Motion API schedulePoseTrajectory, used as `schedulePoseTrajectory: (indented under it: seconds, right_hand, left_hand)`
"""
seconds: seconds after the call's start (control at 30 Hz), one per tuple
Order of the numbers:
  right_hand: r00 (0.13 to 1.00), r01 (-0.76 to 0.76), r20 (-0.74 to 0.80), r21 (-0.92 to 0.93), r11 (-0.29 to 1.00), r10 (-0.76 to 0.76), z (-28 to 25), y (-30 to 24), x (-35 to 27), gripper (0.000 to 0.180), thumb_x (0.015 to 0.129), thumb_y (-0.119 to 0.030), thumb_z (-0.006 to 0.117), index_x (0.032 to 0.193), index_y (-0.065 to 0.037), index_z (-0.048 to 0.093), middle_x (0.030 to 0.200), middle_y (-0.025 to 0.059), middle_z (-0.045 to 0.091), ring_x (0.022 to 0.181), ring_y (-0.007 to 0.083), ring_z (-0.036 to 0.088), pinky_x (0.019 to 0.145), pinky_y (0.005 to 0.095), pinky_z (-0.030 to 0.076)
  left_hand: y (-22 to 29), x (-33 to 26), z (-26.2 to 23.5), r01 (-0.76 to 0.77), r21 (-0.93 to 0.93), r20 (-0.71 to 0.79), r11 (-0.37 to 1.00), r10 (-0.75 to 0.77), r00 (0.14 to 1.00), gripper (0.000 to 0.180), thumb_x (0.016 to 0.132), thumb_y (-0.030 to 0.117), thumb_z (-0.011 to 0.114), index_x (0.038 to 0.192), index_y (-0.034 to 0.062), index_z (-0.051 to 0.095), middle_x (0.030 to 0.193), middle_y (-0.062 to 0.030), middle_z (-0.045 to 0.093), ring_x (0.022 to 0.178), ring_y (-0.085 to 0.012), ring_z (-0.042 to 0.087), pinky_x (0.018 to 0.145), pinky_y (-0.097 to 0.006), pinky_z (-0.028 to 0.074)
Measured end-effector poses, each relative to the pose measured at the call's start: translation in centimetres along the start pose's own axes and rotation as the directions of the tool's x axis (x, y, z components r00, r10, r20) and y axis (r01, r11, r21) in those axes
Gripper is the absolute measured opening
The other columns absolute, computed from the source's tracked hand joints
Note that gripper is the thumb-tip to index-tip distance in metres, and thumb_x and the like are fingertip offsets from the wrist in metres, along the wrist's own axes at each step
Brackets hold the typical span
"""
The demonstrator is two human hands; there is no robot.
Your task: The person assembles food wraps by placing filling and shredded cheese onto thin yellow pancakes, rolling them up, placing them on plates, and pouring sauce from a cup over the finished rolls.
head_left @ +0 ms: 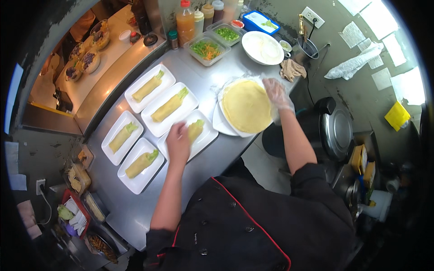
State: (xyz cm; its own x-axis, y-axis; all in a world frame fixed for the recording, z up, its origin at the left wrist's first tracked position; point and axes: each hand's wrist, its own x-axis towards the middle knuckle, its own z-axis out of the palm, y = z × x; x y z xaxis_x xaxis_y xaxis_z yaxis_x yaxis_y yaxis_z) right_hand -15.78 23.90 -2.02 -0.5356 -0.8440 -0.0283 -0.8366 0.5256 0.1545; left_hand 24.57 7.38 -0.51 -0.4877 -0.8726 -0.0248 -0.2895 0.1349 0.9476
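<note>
My left hand, bare and smeared by motion, is over a white rectangular plate at the near right of the group. A rolled crepe with green leaf at its end lies there, partly hidden by the hand. My right hand wears a clear plastic glove and is at the right edge of a stack of round yellow crepes. Its fingers are blurred, so any grip cannot be made out. The stack rests on plastic film over a white plate.
Several more plates with rolled crepes stand on the steel counter. Behind are tubs of chopped greens, sauce bottles, a white bowl and a crumpled cloth. A black bin stands at the right.
</note>
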Motion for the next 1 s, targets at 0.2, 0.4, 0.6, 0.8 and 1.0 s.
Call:
schedulePoseTrajectory:
  seconds: [0.2, 0.4, 0.6, 0.8, 1.0]
  right_hand:
    - [0.976, -0.082, 0.219, 0.352, 0.932, 0.003, 1.8, -0.5, 12.4, 0.05, 0.097, -0.044, 0.051, 0.132, -0.009, 0.059, 0.121, 0.0253, 0.063, 0.121, 0.0359, 0.057, 0.105, 0.0446, 0.043]
    - [0.984, -0.084, 0.089, 0.996, -0.043, 0.152, -1.6, -1.4, 10.2, 0.021, 0.084, -0.015, 0.076, 0.094, 0.003, 0.07, 0.09, 0.0079, 0.072, 0.083, 0.0148, 0.066, 0.076, 0.0305, 0.053]
    - [0.902, -0.425, 0.429, 0.901, 0.085, -0.04, -7.5, 5.1, -0.7, 0.015, 0.085, -0.011, 0.074, 0.092, 0.001, 0.07, 0.084, 0.0039, 0.07, 0.079, 0.0102, 0.062, 0.074, 0.0266, 0.051]
    - [0.643, -0.734, 0.726, 0.675, 0.072, -0.242, 0.8, 6.8, -6.5, 0.011, 0.085, -0.011, 0.071, 0.083, -0.001, 0.066, 0.072, 0.0028, 0.064, 0.062, 0.0124, 0.059, 0.059, 0.0282, 0.049]
    - [0.686, -0.728, 0.704, 0.67, -0.144, -0.184, 1.8, 4.6, -5.2, 0.022, 0.084, -0.004, 0.062, 0.105, 0.004, 0.062, 0.078, 0.009, 0.066, 0.066, 0.0219, 0.069, 0.056, 0.0326, 0.057]
  left_hand:
    - [2.3, 14.8, 16.0, 0.395, 0.418, -0.149, 0.818, -0.367, 0.918, 0.033, 0.092, 0.02, 0.064, 0.114, -0.0036, 0.063, 0.114, -0.0244, 0.067, 0.107, -0.0345, 0.065, 0.093, -0.044, 0.05]
    - [2.5, 15.7, 14.6, 0.356, -0.254, 0.005, 0.899, -0.367, 0.93, 0.04, 0.087, 0.004, 0.066, 0.126, -0.0044, 0.062, 0.095, -0.0041, 0.065, 0.082, -0.0123, 0.057, 0.074, -0.026, 0.047]
    - [8.8, 1.3, 10.9, 0.372, -0.211, 0.25, 0.904, -0.318, 0.915, 0.028, 0.088, 0.002, 0.065, 0.116, -0.0001, 0.067, 0.093, 0.0015, 0.059, 0.084, -0.0063, 0.052, 0.077, -0.023, 0.044]
    - [4.5, -4.7, 12.9, 0.68, -0.079, 0.393, 0.729, -0.604, 0.693, 0.013, 0.087, 0.007, 0.072, 0.096, -0.0003, 0.068, 0.09, -0.0041, 0.07, 0.079, -0.0081, 0.062, 0.071, -0.023, 0.049]
    - [-2.1, -7.2, 16.9, 0.712, 0.098, 0.07, 0.695, -0.718, 0.692, 0.03, 0.08, 0.01, 0.078, 0.103, -0.0032, 0.065, 0.088, -0.008, 0.072, 0.075, -0.0112, 0.068, 0.064, -0.025, 0.052]
